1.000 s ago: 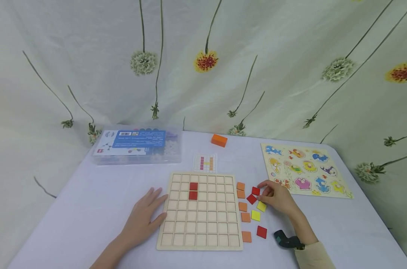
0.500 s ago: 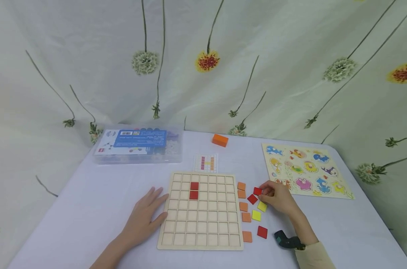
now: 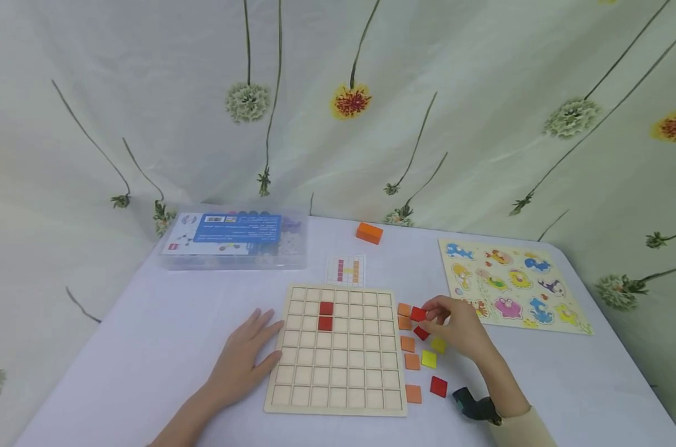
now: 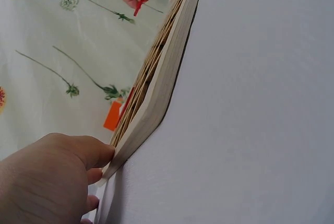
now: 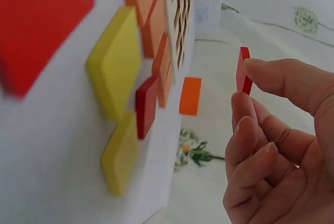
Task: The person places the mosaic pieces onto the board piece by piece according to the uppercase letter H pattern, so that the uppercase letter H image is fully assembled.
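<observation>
Between thumb and forefinger my right hand [image 3: 457, 324] pinches a red square tile [image 5: 242, 71], raised above the table. Below it lie another red tile [image 5: 146, 106] and two yellow tiles [image 5: 116, 62]. My left hand [image 3: 244, 352] rests against the left edge of the wooden grid board [image 3: 339, 360], fingers extended; in the left wrist view its thumb touches the board's rim. Two red tiles [image 3: 325, 323] sit one below the other in the board's upper cells. Orange tiles [image 3: 413, 361] lie in a column along the board's right side. One more red tile [image 3: 439, 387] lies nearer the front.
Behind the board is a small pattern card [image 3: 346, 270] with coloured squares. A clear plastic box [image 3: 234, 239] stands at the back left, an orange block [image 3: 369, 233] at the back middle. An animal puzzle board [image 3: 516, 288] lies right. A patterned cloth [image 3: 338, 155] hangs behind the table.
My right hand has lifted a red tile off the table and shifted slightly left with it. My left hand stays at the board's edge. The head view has turned slightly.
</observation>
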The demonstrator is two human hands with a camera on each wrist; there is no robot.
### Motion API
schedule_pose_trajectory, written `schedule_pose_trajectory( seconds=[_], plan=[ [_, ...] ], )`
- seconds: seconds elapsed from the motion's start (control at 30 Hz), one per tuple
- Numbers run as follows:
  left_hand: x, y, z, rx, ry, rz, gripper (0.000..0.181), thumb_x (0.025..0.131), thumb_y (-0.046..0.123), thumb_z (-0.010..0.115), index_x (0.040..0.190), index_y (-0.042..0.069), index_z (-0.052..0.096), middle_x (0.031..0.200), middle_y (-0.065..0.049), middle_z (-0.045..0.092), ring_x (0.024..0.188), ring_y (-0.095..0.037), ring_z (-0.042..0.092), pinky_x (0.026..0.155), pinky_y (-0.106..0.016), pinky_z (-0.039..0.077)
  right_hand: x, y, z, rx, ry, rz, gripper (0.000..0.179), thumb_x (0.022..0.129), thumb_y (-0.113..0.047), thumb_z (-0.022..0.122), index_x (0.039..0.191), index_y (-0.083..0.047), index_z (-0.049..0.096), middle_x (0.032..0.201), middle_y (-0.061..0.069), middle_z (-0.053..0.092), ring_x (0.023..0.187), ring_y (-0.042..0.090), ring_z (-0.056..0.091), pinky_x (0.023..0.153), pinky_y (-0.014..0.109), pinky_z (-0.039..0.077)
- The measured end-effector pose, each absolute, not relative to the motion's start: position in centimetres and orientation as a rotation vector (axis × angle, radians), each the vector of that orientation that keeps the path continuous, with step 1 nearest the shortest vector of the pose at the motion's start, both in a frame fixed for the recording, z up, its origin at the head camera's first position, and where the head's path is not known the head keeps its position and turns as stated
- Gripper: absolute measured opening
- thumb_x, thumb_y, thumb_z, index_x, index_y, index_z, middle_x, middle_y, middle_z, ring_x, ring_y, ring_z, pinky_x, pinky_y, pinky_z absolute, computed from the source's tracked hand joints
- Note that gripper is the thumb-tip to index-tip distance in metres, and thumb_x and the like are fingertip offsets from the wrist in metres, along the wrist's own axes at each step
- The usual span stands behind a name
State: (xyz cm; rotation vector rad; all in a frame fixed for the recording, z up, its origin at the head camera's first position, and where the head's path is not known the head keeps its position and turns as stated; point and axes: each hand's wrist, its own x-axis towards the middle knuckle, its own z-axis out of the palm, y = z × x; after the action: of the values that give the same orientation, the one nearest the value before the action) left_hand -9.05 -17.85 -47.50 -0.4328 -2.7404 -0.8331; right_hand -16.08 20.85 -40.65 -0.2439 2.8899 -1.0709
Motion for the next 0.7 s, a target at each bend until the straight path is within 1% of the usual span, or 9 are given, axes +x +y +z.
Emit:
schedule_pose_trajectory(
  seconds=[0.23,0.53,0.7],
  plan=[
    [-9.0,-18.0,-47.6,-0.423,-2.750,-0.822,0.049,0.086,0.021,0.070,0.132,0.007,0.060,0.148,-0.018,0.047,0.141,-0.044,0.034,0.107,-0.067,0.031,-15.4,16.3,-39.8,-0.423,2.808,-1.140,0.018,0.080,-0.009,0.078,0.096,-0.006,0.069,0.076,-0.003,0.061,0.069,0.012,0.052,0.056,0.019,0.044],
    [-8.9,-18.0,-47.9,-0.404,-2.766,-0.829,0.050,0.088,0.022,0.069,0.134,0.010,0.059,0.150,-0.016,0.045,0.142,-0.042,0.033,0.109,-0.066,0.028,-15.5,10.4,-40.1,-0.661,2.696,-1.092,0.016,0.079,-0.011,0.079,0.092,-0.009,0.068,0.073,-0.006,0.059,0.065,0.010,0.051,0.056,0.019,0.043],
    [-9.1,-17.9,-47.9,-0.419,-2.754,-0.834,0.050,0.087,0.021,0.070,0.134,0.010,0.059,0.150,-0.016,0.045,0.142,-0.042,0.033,0.109,-0.066,0.029,-15.6,8.3,-40.8,-0.693,2.668,-1.033,0.016,0.079,-0.012,0.079,0.090,-0.010,0.068,0.071,-0.007,0.059,0.063,0.008,0.052,0.058,0.019,0.045]
  ],
)
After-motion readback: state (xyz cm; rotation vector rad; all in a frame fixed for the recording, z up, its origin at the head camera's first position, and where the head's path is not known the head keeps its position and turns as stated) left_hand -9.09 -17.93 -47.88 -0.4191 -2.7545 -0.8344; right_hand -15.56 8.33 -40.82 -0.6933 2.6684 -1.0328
